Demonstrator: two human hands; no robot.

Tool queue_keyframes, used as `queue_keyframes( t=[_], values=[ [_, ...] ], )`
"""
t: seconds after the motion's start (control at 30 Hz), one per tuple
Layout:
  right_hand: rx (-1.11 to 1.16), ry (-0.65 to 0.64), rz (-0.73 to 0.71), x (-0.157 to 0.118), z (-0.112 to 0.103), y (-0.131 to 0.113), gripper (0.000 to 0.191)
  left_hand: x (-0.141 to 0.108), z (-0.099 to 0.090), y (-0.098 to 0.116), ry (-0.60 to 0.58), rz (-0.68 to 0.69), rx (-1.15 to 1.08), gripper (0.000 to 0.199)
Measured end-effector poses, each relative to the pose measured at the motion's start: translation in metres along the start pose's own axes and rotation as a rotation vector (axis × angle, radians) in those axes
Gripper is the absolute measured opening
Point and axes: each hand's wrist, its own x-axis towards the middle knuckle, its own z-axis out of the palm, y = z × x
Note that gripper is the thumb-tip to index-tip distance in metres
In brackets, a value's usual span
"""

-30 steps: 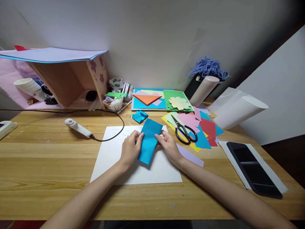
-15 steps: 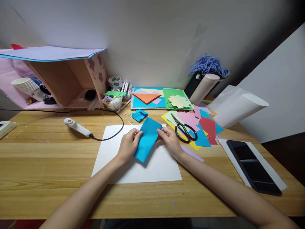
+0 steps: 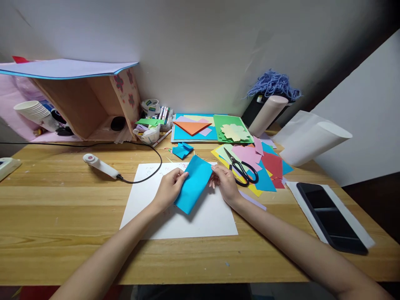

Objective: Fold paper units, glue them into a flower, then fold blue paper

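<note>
A folded blue paper [image 3: 194, 183] is held tilted above a white sheet [image 3: 137, 216] on the wooden table. My left hand [image 3: 170, 187] pinches its left edge, thumb on top. At its upper right corner, my right hand [image 3: 224, 182] grips the paper between thumb and fingertips. Beyond the sheet lies a small folded blue piece [image 3: 182, 150]. Black-handled scissors [image 3: 240, 166] rest on coloured paper pieces [image 3: 272, 164], just past my right hand.
A corded white tool [image 3: 101, 166] lies at the left. At the right is a black phone [image 3: 331, 218] on white paper. Along the back stand an open box [image 3: 126, 93], a tub of scraps [image 3: 148, 134], markers [image 3: 164, 113] and a pink cylinder [image 3: 268, 114].
My right hand has shifted slightly right and up along the blue paper's edge to its corner. The paper has tilted a little, while my left hand keeps its grip.
</note>
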Motion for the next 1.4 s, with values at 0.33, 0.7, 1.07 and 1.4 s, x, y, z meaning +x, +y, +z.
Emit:
queue_keyframes(
  t=[0.33, 0.7, 1.07, 1.4],
  values=[
    [0.002, -0.190, 0.120, -0.004, 0.006, -0.009, 0.030, 0.002, 0.000, -0.007, 0.053, -0.027, -0.087, 0.032],
    [-0.065, -0.163, 0.159, -0.005, 0.007, -0.004, 0.032, 0.003, -0.002, -0.007, -0.306, -0.252, -0.385, 0.038],
    [-0.130, -0.274, 0.267, -0.006, 0.009, -0.011, 0.038, 0.002, -0.001, -0.005, -0.234, -0.208, -0.289, 0.040],
    [-0.143, -0.296, 0.214, -0.007, 0.009, -0.008, 0.037, -0.002, 0.005, -0.007, -0.140, -0.118, -0.231, 0.042]
  ],
)
